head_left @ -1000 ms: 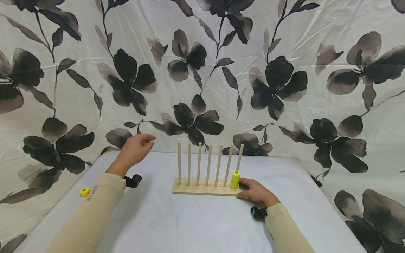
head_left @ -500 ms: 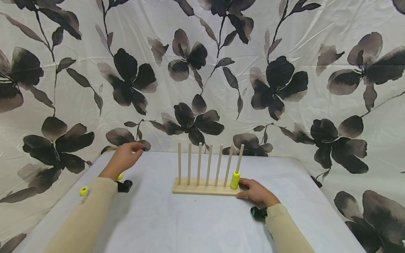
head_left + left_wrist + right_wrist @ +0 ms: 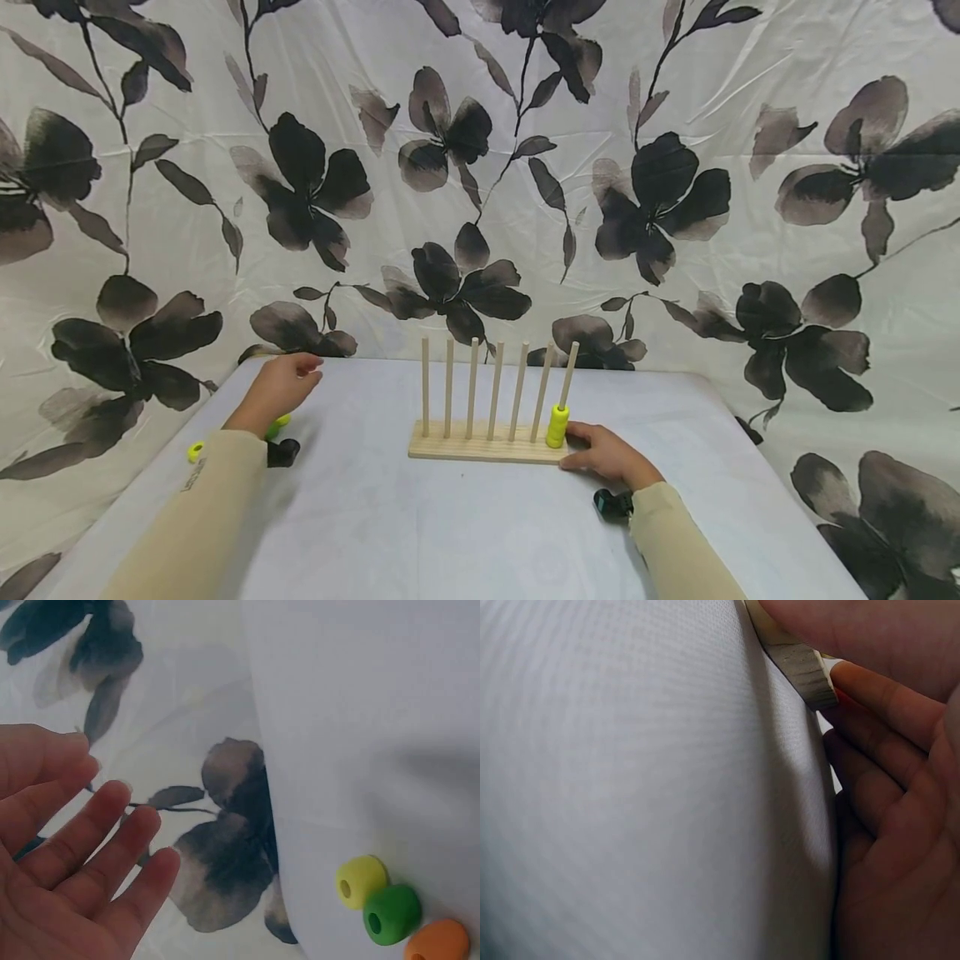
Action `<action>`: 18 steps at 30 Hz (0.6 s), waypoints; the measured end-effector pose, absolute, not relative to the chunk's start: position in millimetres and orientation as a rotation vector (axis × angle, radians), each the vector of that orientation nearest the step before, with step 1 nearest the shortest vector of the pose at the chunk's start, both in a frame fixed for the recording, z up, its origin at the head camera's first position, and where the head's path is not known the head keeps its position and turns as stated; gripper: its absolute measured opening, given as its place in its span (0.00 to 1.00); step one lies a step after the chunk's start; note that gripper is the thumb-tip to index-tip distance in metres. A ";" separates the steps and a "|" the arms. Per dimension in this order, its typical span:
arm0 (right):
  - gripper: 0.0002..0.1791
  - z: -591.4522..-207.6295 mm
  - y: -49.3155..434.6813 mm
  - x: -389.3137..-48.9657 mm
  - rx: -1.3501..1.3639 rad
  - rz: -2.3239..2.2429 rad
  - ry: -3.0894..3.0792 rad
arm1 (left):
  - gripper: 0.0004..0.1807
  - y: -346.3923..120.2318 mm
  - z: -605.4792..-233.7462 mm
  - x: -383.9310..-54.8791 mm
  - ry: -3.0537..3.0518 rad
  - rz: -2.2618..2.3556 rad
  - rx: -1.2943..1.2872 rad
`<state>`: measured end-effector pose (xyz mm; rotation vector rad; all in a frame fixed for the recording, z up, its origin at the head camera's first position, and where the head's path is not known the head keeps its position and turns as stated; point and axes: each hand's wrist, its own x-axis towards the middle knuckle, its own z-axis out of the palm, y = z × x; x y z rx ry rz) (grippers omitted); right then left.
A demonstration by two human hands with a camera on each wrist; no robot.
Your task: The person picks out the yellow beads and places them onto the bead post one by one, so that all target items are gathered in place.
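A wooden peg stand (image 3: 487, 448) with a row of upright pegs stands at the middle of the table. Yellow beads (image 3: 557, 427) are stacked on its rightmost peg. My right hand (image 3: 607, 456) grips the base's right end, thumb in front and fingers behind; the right wrist view shows the wooden end (image 3: 802, 671) between them. Over the table's far left, my left hand (image 3: 276, 392) is held with fingers spread loosely and nothing in them. A yellow bead (image 3: 361, 882), a green bead (image 3: 392, 914) and an orange bead (image 3: 437, 942) lie close together in the left wrist view.
Another yellow bead (image 3: 195, 452) lies by the table's left edge, beside the left sleeve (image 3: 191, 517). The white-covered table (image 3: 450, 533) ends at a hanging floral cloth (image 3: 480, 208). Part of the bead group is hidden behind the left wrist.
My left hand has moved left and slightly down, away from the peg stand. Beads behind the left wrist have come into view. The right hand and the stand have stayed put.
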<state>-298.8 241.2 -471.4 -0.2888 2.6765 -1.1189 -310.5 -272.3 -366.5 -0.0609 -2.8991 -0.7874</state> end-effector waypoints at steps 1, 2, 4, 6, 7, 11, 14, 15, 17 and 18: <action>0.44 -471.2 241.3 -298.6 -0.287 -1.121 2.676 | 0.22 -273.6 -367.9 -310.8 -2.902 -0.786 -0.058; 0.44 -471.2 241.3 -298.6 -0.291 -1.120 2.678 | 0.22 -274.9 -369.1 -311.1 -2.907 -0.782 -0.052; 0.44 -472.4 241.6 -298.9 -0.298 -1.116 2.683 | 0.23 -277.4 -372.4 -311.9 -2.922 -0.770 -0.041; 0.44 -473.8 241.7 -299.1 -0.290 -1.121 2.679 | 0.23 -280.6 -376.5 -313.4 -2.942 -0.759 -0.031; 0.44 -474.8 241.9 -299.4 -0.293 -1.119 2.680 | 0.23 -282.6 -378.7 -314.2 -2.952 -0.751 -0.028; 0.45 -476.0 242.5 -299.6 -0.281 -1.114 2.671 | 0.23 -291.4 -388.7 -317.3 -2.986 -0.709 -0.024; 0.44 -474.9 242.7 -300.0 -0.276 -1.111 2.673 | 0.24 -295.9 -394.3 -318.3 -3.020 -0.708 0.022; 0.44 -474.6 242.7 -300.4 -0.276 -1.111 2.674 | 0.24 -297.0 -395.5 -318.3 -3.031 -0.711 0.039; 0.44 -474.3 242.9 -301.2 -0.281 -1.103 2.679 | 0.25 -299.3 -398.0 -318.7 -3.051 -0.711 0.070; 0.44 -474.3 242.9 -301.6 -0.282 -1.102 2.677 | 0.25 -300.5 -399.3 -319.0 -3.063 -0.708 0.080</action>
